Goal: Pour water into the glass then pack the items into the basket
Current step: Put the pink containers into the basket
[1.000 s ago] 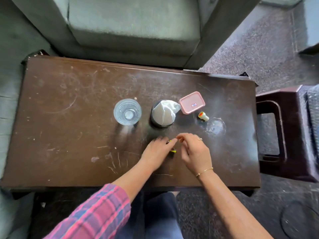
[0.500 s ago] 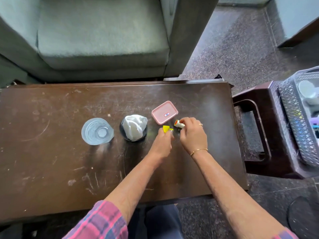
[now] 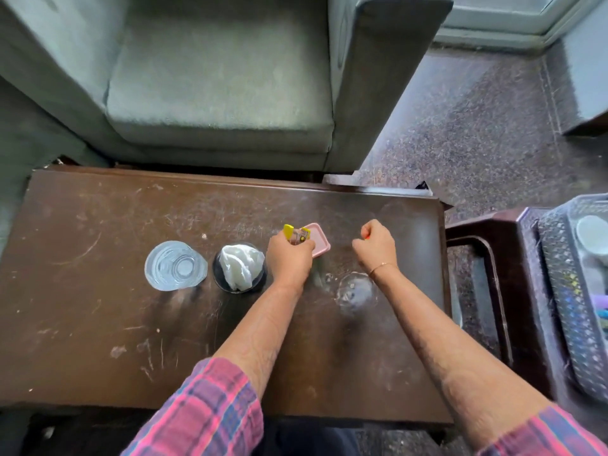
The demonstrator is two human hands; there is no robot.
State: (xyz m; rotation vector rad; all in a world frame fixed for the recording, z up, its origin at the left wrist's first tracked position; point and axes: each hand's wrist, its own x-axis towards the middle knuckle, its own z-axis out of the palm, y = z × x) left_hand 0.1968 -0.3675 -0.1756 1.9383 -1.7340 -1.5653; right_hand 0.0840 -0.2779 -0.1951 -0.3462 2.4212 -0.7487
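Note:
A clear glass [image 3: 175,266] with water stands on the brown table [image 3: 98,324]. To its right is a dark cup holding white tissue [image 3: 239,266]. My left hand [image 3: 289,258] is shut on a small yellow-ended item [image 3: 296,234], held over the near edge of a pink lidded box [image 3: 319,240]. My right hand [image 3: 375,246] is closed in a fist right of the box, with a bit of orange showing at its fingers; the small orange-tipped item is mostly hidden inside. The grey perforated basket [image 3: 566,291] sits at the far right on a stool.
A dark stool [image 3: 487,258] stands against the table's right end under the basket, which holds a white cup [image 3: 592,238] and coloured items. A grey armchair [image 3: 214,77] is behind the table. A wet ring mark [image 3: 355,291] lies on the table between my forearms.
My hands have moved apart: the left carried the yellow item up to the pink box, the right closed on the orange-tipped item and shifted right. The camera view shifted right.

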